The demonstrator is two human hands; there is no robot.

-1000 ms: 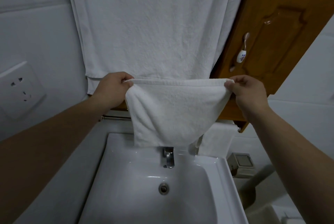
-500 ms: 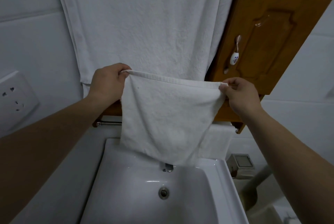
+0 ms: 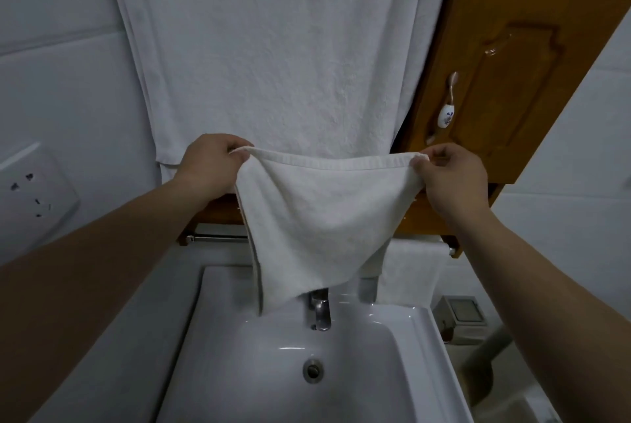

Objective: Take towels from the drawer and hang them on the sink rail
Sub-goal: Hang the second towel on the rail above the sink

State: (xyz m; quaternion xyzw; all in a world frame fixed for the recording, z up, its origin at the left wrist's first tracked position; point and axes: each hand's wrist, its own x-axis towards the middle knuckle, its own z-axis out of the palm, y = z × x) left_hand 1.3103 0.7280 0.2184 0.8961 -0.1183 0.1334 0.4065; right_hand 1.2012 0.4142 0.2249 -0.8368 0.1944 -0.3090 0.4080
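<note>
Above the rail at six o'clock, both hands, the left hand and the right hand, are pinching the small towel's top corners, probably spreading it for draping.

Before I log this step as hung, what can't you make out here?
Head view only:
- Rail: middle hidden by the held towel.
- Large hanging towel: top cut off by the frame edge.
- Drawer: not in view.
- Faucet: base covered by the towel's hem.
</note>
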